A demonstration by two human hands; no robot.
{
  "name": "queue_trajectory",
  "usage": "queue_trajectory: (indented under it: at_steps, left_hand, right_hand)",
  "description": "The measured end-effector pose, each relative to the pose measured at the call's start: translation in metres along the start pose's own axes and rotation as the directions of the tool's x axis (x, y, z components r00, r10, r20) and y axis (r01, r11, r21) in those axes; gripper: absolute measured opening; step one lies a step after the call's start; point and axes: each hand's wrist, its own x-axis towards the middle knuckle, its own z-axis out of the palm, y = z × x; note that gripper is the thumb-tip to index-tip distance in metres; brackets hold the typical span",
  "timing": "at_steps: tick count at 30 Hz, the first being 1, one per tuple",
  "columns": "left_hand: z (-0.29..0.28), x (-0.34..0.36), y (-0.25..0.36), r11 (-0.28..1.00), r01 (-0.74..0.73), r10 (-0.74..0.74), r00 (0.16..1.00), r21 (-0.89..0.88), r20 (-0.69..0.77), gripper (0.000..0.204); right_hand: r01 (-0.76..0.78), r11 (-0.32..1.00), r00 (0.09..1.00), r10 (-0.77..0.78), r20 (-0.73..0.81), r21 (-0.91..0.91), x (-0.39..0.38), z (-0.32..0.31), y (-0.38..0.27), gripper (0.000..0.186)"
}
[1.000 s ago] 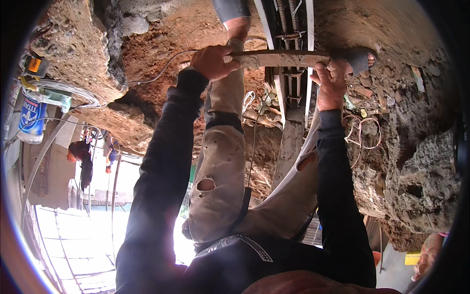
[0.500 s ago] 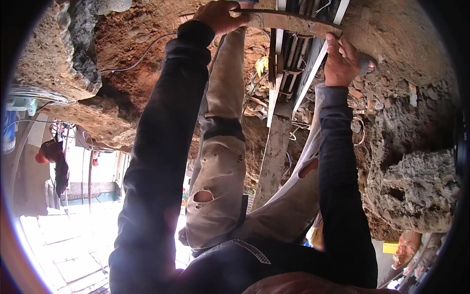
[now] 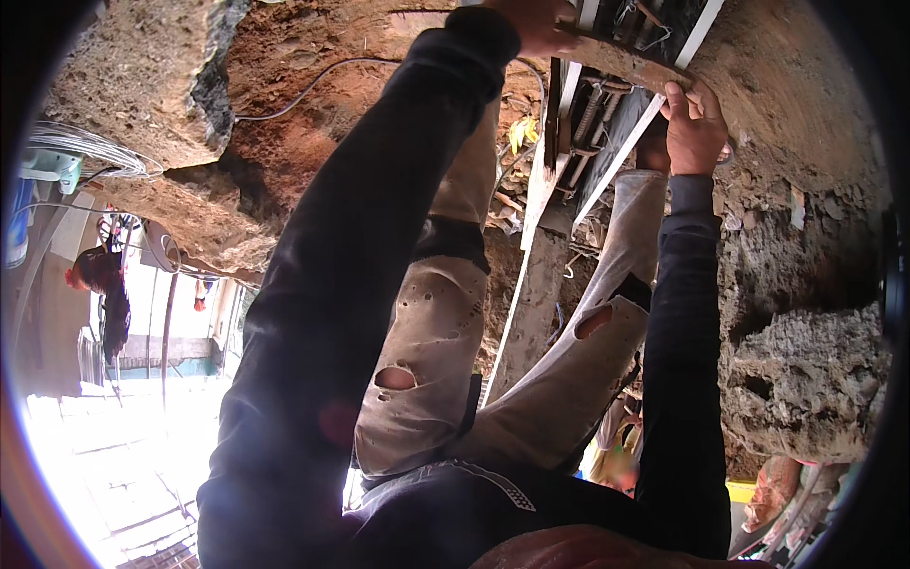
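Over at the far side, a wood strip (image 3: pixel 627 61) spans the rebar (image 3: pixel 590 119) and a white rail (image 3: pixel 629 144), the left hand's (image 3: pixel 536 24) fingers gripping its left end and the right hand's (image 3: pixel 697 128) fingers lightly grasping its right. A thin cable (image 3: pixel 365 61) crosses the soil to the left.

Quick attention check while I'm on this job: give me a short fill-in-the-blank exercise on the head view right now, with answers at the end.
1. The left hand and the right hand are at opposite ____ of the brown strip.
2. The coil of wire is on the ____ side of the picture.
3. The leaf-like bunch near the steel bars is coloured ____.
4. Each leg of the tan trousers has a large ____ torn in it.

Missing words: ends; left; yellow; hole.
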Motion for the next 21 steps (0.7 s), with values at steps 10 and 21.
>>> queue_trajectory:
  at_steps: [10, 21]
  left_hand:
    - [0.036, 0.041, 0.008, 0.935, 0.327, -0.344, 0.932, -0.14, -0.119, 0.072]
    - [0.041, 0.057, -0.003, 0.914, 0.255, -0.288, 0.956, -0.315, -0.061, 0.054]
  right_hand:
    - [-0.012, 1.0, 0.999, 0.011, -0.044, -0.01, -0.002, 0.009, -0.008, 0.033]
    - [-0.002, 1.0, 0.998, 0.003, -0.068, 0.011, -0.005, 0.008, -0.009, 0.03]
